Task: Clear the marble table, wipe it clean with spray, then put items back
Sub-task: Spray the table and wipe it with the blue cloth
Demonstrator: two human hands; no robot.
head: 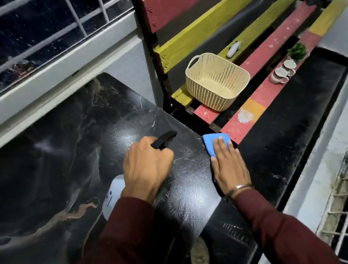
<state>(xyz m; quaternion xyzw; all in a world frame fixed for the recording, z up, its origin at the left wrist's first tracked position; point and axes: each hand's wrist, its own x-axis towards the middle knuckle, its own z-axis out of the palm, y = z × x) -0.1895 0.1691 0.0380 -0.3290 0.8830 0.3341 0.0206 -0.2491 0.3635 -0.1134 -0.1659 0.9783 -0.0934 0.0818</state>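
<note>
Marble table [67,157]: your left hand [148,167] clenches the spray bottle [115,195]; right hand [229,164] presses flat, fingers released, on the blue cloth [213,141].

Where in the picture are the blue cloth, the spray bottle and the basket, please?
blue cloth [213,141]: head view, on the bare corner beyond the fingers.
spray bottle [114,190]: head view, on the white body below the wrist.
basket [217,83]: head view, on the inner floor.

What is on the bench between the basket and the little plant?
In the head view, two cups sit on the bench between the basket and the plant.
</note>
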